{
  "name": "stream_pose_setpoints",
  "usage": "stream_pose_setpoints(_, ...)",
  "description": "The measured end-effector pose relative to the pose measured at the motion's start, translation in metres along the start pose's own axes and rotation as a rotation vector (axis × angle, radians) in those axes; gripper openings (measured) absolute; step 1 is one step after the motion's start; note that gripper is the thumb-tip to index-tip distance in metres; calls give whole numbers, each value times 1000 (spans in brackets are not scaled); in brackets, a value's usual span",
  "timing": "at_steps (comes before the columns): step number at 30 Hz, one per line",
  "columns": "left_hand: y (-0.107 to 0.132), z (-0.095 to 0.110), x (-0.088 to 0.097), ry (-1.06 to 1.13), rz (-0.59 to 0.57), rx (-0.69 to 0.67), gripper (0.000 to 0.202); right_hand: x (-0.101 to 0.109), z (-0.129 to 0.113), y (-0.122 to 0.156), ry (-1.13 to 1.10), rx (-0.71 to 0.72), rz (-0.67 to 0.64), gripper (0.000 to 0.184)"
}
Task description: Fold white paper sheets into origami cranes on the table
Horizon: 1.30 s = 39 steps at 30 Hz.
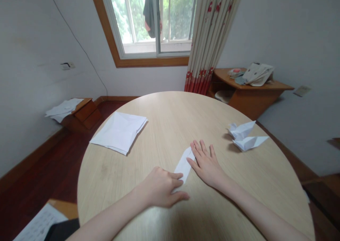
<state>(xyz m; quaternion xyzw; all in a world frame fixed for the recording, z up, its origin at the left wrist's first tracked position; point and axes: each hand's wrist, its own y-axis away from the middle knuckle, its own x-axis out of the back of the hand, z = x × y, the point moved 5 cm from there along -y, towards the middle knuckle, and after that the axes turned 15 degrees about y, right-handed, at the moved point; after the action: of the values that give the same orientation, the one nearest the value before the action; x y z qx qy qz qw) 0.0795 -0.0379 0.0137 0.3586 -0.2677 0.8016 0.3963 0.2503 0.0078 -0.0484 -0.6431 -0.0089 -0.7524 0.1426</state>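
Note:
A narrow folded strip of white paper (184, 166) lies on the round wooden table (170, 127) in front of me. My right hand (206, 162) rests flat on the table with its fingers stretched out, the fingertips pressing on the strip's far end. My left hand (162, 189) lies over the strip's near end, fingers curled loosely and pressed down on the paper. Both hands hold the strip against the tabletop.
A stack of white paper sheets (119, 132) lies at the table's left. Two folded paper shapes (245, 136) sit at the right. A wooden side table (249, 89) with papers stands beyond, by a curtain (209, 39) and window. A low wooden box (83, 113) sits on the floor left.

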Motion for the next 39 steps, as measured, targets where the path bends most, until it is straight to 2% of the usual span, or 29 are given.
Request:
stream_pose_setpoints(8, -2, -1, -7, 170, 51, -118, 28, 0, -1, 2, -34, 92, 24, 52)
stream_pose_setpoints(14, -4, -9, -5, 83, 93, -187, 27, 6, -3, 2, -45, 135, -10, 53)
stream_pose_setpoints(18, -3, -17, -5, 64, 100, -147, 32, 9, -5, 3, -52, 147, -13, 54)
stream_pose_setpoints(24, -3, -21, -14, -5, 25, -93, 42, 12, -9, 2, -94, 145, 40, 51)
stream_pose_setpoints(31, -3, -25, -12, -153, 10, -12, 44, 32, -11, 6, -321, 285, 263, 42)
stream_pose_setpoints(35, -3, -28, -2, -131, 55, 31, 41, 41, -18, 12, -388, 446, 274, 47)
stream_pose_setpoints(39, -2, -30, 4, -71, 75, 36, 39, 43, -23, 13, -386, 488, 239, 47)
